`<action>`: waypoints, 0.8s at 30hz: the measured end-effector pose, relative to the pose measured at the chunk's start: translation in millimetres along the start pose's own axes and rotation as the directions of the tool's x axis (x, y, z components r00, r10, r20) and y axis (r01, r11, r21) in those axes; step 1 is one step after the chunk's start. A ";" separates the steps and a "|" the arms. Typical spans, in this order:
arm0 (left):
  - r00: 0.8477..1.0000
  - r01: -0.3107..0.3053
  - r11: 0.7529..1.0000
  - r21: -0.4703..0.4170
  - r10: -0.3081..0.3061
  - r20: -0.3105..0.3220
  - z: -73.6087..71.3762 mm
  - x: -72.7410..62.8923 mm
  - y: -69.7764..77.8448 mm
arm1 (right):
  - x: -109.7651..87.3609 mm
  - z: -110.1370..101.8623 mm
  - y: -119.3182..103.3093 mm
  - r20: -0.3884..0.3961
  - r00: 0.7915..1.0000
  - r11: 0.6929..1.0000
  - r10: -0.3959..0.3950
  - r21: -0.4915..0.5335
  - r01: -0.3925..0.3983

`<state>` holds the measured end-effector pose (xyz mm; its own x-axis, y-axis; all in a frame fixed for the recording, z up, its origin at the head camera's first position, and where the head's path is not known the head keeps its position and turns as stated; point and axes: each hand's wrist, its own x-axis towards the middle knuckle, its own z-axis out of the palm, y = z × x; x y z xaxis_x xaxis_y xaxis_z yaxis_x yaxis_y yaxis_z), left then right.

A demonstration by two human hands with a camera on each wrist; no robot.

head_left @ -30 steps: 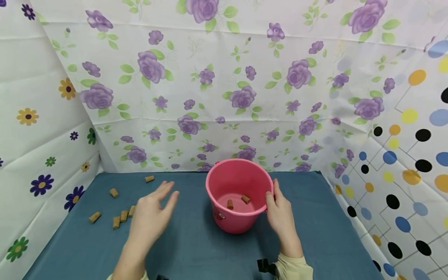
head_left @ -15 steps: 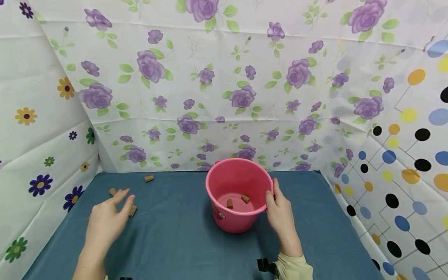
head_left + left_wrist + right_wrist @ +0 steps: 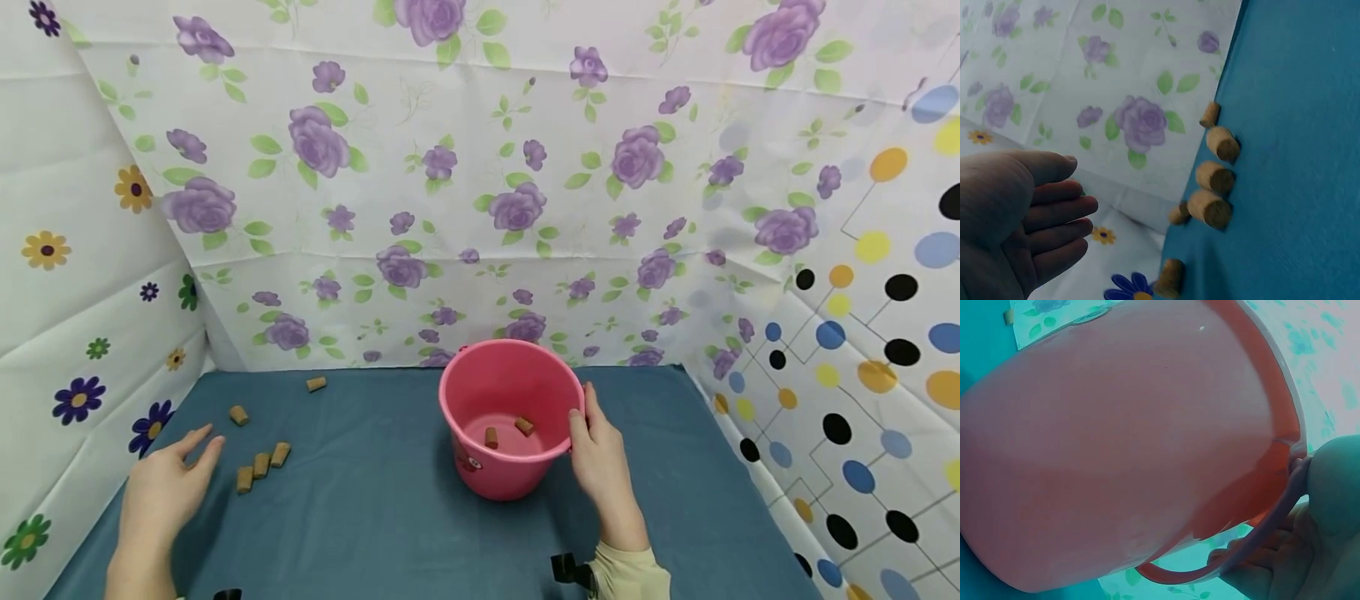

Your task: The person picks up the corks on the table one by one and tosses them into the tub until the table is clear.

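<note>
In the head view my right hand (image 3: 600, 454) grips the right side of a pink bucket's (image 3: 502, 479) rim, thumb over the edge. The right wrist view has the bucket's curved handle (image 3: 1204, 573) drooping beside the fingers. Two corks, one left (image 3: 491, 437) and one right (image 3: 524, 426), lie on the bucket's floor. Over the cloth's left edge is my left hand (image 3: 161, 492), holding nothing, its fingers loosely extended. Three corks (image 3: 261, 465) sit in a row just right of it. Another cork (image 3: 1169, 278), hidden behind the hand in the head view, shows in the left wrist view.
Farther back lie single corks, one at left (image 3: 238, 415) and one near the rear edge (image 3: 317, 384). The table wears a blue cloth (image 3: 360, 517). Patterned sheets stand behind (image 3: 360, 183) and along both sides.
My left hand has swept left from near the middle, past the row of corks, to the cloth's left edge. My right hand and the bucket have kept their place.
</note>
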<state>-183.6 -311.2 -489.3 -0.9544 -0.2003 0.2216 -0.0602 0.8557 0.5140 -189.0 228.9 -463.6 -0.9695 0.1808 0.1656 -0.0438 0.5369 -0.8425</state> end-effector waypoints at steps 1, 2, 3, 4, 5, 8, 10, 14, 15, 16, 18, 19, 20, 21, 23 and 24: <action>1.000 0.013 1.000 0.002 -0.013 0.008 0.7 1.4 -2.8 | 0.1 -0.2 -0.2 -0.002 1.000 1.000 -0.001 -0.002 0.001; 0.999 0.028 1.000 0.005 -0.028 0.023 1.6 3.2 -6.0 | 0.1 -0.3 -0.4 -0.002 1.000 1.000 0.000 -0.002 0.000; 0.998 0.051 0.999 0.007 -0.051 0.041 2.5 5.1 -9.3 | 0.0 -0.4 -0.7 -0.003 1.000 1.000 0.000 -0.003 0.000; 0.995 0.082 0.997 0.013 -0.083 0.058 3.7 7.0 -12.6 | 0.0 -0.5 -0.9 -0.002 1.000 1.000 0.000 -0.003 0.000; 0.990 0.115 0.993 0.023 -0.116 0.077 4.5 9.0 -16.0 | -0.1 -0.6 -1.1 0.001 1.000 1.000 0.001 -0.003 -0.001; 0.964 0.212 0.974 0.078 -0.221 0.147 7.4 14.3 -26.9 | -0.4 -0.9 -1.5 0.006 1.000 1.000 0.001 -0.003 -0.001; 0.944 0.253 0.960 0.117 -0.272 0.185 9.8 16.4 -33.3 | -0.3 -1.0 -1.5 0.005 1.000 1.000 0.000 -0.004 0.000; 0.918 0.288 0.946 0.150 -0.317 0.240 14.7 18.4 -43.7 | -0.1 -1.1 -2.0 -0.006 1.000 1.000 -0.001 -0.016 0.001; 0.915 0.294 0.944 0.151 -0.324 0.242 16.0 18.5 -45.7 | 0.0 -1.1 -2.0 -0.007 1.000 1.000 -0.002 -0.017 0.001; 0.911 0.299 0.942 0.150 -0.329 0.247 17.2 18.4 -47.5 | 0.2 -1.1 -2.0 -0.007 1.000 1.000 -0.002 -0.019 0.002; 0.907 0.304 0.941 0.147 -0.333 0.256 19.4 17.8 -51.1 | 0.3 -1.1 -2.3 -0.009 1.000 1.000 -0.003 -0.022 0.003; 0.906 0.302 0.942 0.148 -0.332 0.262 20.3 17.3 -52.6 | 0.4 -1.1 -2.3 -0.009 1.000 1.000 -0.003 -0.022 0.003; 0.905 0.302 0.942 0.147 -0.332 0.266 21.2 16.7 -54.1 | 0.5 -1.0 -2.3 -0.009 1.000 1.000 -0.002 -0.021 0.002; 0.904 0.302 0.942 0.146 -0.332 0.271 21.8 16.1 -55.3 | 0.3 -1.1 -2.4 -0.008 1.000 1.000 -0.001 -0.019 0.001; 0.901 0.311 0.939 0.146 -0.340 0.270 22.7 14.7 -57.1 | 0.3 -0.8 -2.2 -0.004 1.000 1.000 0.005 -0.017 -0.005; 0.900 0.316 0.937 0.147 -0.345 0.267 23.0 14.1 -57.5 | 0.3 -0.8 -2.0 -0.001 1.000 1.000 0.009 -0.015 -0.009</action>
<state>-200.3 -352.3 -534.8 -0.9160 -0.3481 -0.1993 -0.4010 0.8087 0.4304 -189.0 228.5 -461.5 -0.9697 0.1864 0.1580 -0.0311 0.5471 -0.8365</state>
